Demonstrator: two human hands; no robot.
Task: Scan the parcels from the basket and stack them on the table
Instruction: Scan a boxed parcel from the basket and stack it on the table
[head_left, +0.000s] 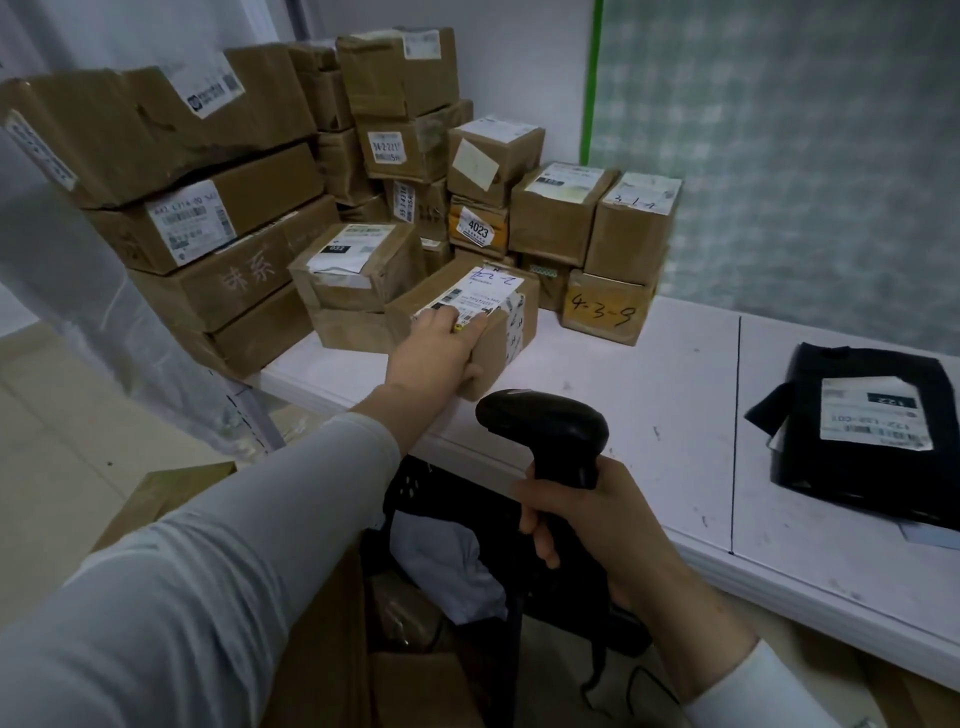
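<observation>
many stacked parcels (208, 208) fill the ten o'clock area of the table (649, 415). just beside them, near centre toward twelve, my left hand (434, 353) holds one small parcel (519, 338) down on the table top, with fingers laid over its white label (491, 288) and the thumb curled on the near side. at six o'clock the black basket (410, 483) sits below the table edge, with a grey packet (447, 561) inside. at five o'clock my right hand (587, 519) is wrapped tight round the handle of the black scanner (545, 426), whose head aims toward the small parcel. at three o'clock a black bag parcel (872, 467) lies flat, well apart.

judgement: placing step. the fingers cover part of the label, so if no scan is taken yet, i should clear them first. i would then slide the parcel flush against its neighbours, label up, and release only once it sits square.
</observation>
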